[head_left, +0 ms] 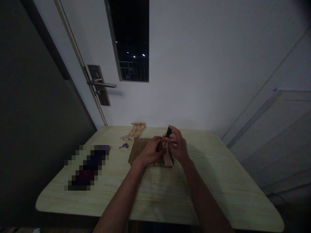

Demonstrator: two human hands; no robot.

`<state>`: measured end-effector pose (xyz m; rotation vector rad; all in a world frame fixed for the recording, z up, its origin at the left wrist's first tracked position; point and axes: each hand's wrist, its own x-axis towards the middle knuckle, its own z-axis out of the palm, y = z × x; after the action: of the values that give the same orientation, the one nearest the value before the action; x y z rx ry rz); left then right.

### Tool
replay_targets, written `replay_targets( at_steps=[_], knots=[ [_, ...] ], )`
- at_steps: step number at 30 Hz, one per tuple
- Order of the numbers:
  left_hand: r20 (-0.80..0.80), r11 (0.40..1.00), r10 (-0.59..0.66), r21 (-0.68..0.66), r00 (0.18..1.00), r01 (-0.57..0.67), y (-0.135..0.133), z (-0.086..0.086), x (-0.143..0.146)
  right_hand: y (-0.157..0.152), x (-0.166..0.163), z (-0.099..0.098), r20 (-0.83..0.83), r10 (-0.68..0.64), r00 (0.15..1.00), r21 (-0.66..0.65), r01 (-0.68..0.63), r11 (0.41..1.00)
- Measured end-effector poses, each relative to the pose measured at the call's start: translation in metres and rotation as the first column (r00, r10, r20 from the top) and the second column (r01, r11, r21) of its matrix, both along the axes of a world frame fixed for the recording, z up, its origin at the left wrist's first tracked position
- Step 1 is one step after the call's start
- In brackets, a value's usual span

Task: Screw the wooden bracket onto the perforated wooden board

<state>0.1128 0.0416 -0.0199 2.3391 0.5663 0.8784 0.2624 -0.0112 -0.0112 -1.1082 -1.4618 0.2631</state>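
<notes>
My right hand [178, 147] is closed around a screwdriver [168, 131] with a short black handle, held upright with its tip pointing down. Below it lies a light wooden strip [167, 159], running toward me on a brown cardboard piece [137, 150]. My left hand [153, 151] comes in from the left, its fingers and thumb gripping the strip near the screwdriver's tip. The fingers hide the exact spot where the tip meets the wood.
Several wooden pieces [136, 130] lie together at the table's back edge. A small heap of dark screws [124, 146] sits left of the cardboard. A pixelated dark object [91, 168] is on the table's left. Behind stands a white door with a metal handle [102, 84].
</notes>
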Motion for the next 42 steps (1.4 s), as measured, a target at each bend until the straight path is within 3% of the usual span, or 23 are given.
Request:
replay_targets(
  at_steps=[11,19,32,42],
  knots=[
    [-0.005,1.0,0.02,-0.007,1.0,-0.02,-0.0004,-0.0005,0.0002,0.0029,-0.0015,-0.0009,-0.02,-0.075,0.997,0.012,0.075,0.997],
    [-0.027,0.999,0.033,-0.019,0.999,-0.033,-0.0008,0.0018,0.0014,-0.0044,0.0003,0.0027,0.03,0.018,0.999,0.04,-0.02,0.999],
    [-0.019,1.0,0.024,-0.008,1.0,-0.024,-0.0013,0.0012,0.0002,0.004,-0.0037,-0.0027,-0.023,-0.089,0.996,0.01,0.09,0.996],
    [-0.016,1.0,0.018,0.008,1.0,-0.017,-0.0004,-0.0005,0.0012,-0.0047,0.0008,0.0021,0.002,0.017,1.0,0.006,-0.017,1.0]
  ],
)
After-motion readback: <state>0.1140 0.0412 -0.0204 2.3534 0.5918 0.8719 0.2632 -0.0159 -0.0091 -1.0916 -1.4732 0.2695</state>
